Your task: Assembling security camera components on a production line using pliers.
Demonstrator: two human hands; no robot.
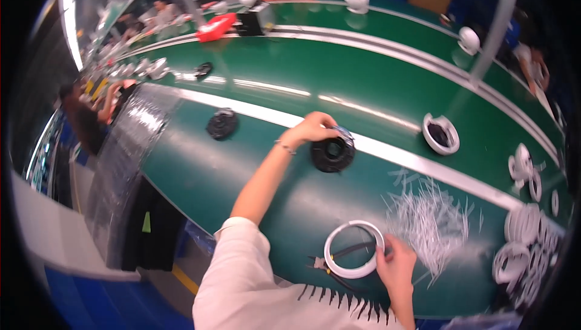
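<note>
My left hand (315, 129) reaches across the green bench, fingers closed on the upper rim of a black ring-shaped part (331, 154) with a hole in its middle. Near the front edge, my right hand (396, 262) pinches the right side of a white plastic ring (330, 251). Pliers (319, 263) with dark handles lie beneath that ring, partly hidden by it. Right of the ring spreads a pile of thin white strips (426, 218). Another black round part (222, 124) rests farther left on the bench.
A pale rail (411, 159) separates the bench from the green conveyor (363, 82). A white ring with a dark centre (441, 134) sits on the conveyor. Several white rings (521, 251) are heaped at the right. Clear plastic sheeting (136, 118) covers the left end; a co-worker (91, 112) is beyond it.
</note>
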